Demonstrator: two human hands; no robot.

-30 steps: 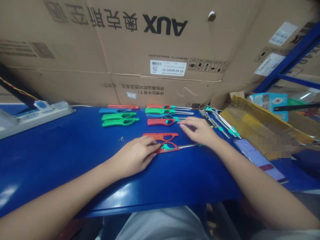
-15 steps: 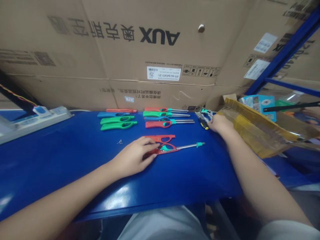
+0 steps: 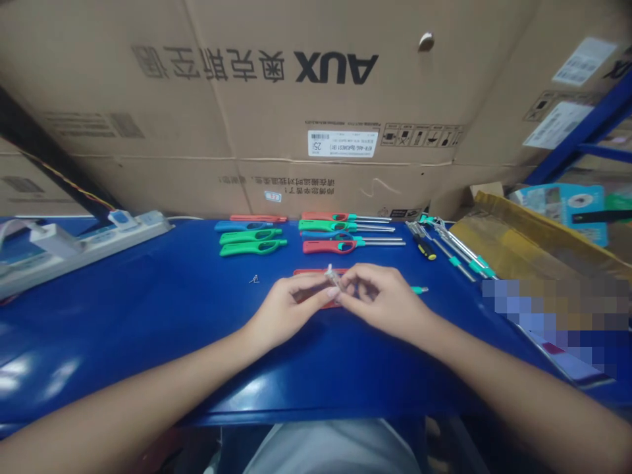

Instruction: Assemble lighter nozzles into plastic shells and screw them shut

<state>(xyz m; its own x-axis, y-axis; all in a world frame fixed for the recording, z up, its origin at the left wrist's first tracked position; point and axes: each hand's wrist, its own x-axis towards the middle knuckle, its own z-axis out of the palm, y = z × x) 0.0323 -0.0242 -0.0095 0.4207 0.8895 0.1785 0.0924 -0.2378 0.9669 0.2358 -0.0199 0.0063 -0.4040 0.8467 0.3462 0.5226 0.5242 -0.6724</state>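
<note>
- Blue table [image 3: 148,342] ran beneath both hands.
- Left hand [image 3: 284,306] and right hand [image 3: 382,299] gripped a small pale part [image 3: 332,276] between their fingertips.
- That part sat just above a red lighter [image 3: 307,271].
- Green lighters [image 3: 251,242] lay farther off.

A glossy blue workbench [image 3: 148,316] carries a white power strip [image 3: 99,247] angled across its far left corner. Along the far edge lie two neat groups of long-nosed utility lighters: a shorter left group [image 3: 250,234] in red, blue and green, and a right group [image 3: 345,230] with steel nozzles. Further right are a yellow-and-black screwdriver [image 3: 424,249] and steel nozzles with teal fittings [image 3: 464,260]. Nearer the front lie a tiny bent wire [image 3: 254,279] and a partly hidden red lighter casing [image 3: 309,271].
</note>
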